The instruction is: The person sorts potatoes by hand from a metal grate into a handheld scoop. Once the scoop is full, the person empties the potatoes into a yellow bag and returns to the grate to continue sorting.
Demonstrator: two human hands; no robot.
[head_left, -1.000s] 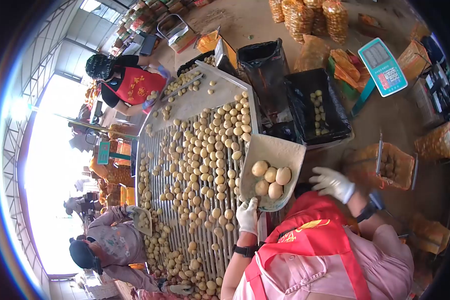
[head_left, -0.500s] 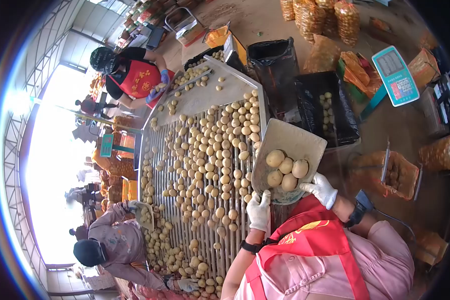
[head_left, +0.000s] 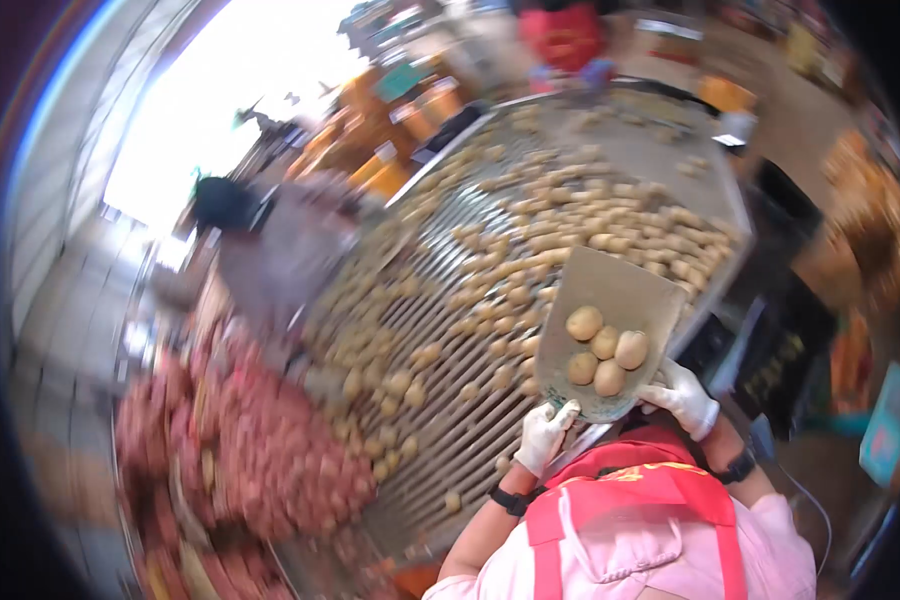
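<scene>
Both white-gloved hands hold a wide, dustpan-like scoop [head_left: 608,278] by its near end. My left hand [head_left: 546,437] is closed on the near left edge, thumb on top. My right hand [head_left: 684,400] grips the near right edge, its fingers partly hidden. Several potatoes [head_left: 604,343] lie together on the scoop's floor, close to the hands. Beyond and beneath the scoop is the slatted roller table [head_left: 457,424], with many loose potatoes [head_left: 610,205] spread over it.
A co-worker [head_left: 280,250] leans over the table's left side; another person's red apron [head_left: 562,38] shows at the far end. Filled red mesh sacks [head_left: 280,440] are piled at lower left. Black-lined bins [head_left: 785,345] and a teal scale [head_left: 890,425] stand at right.
The view has swung left and is blurred, so the table appears turned and the red sacks have come into sight. Both hands still hold the scoop, and the potatoes in it have shifted slightly.
</scene>
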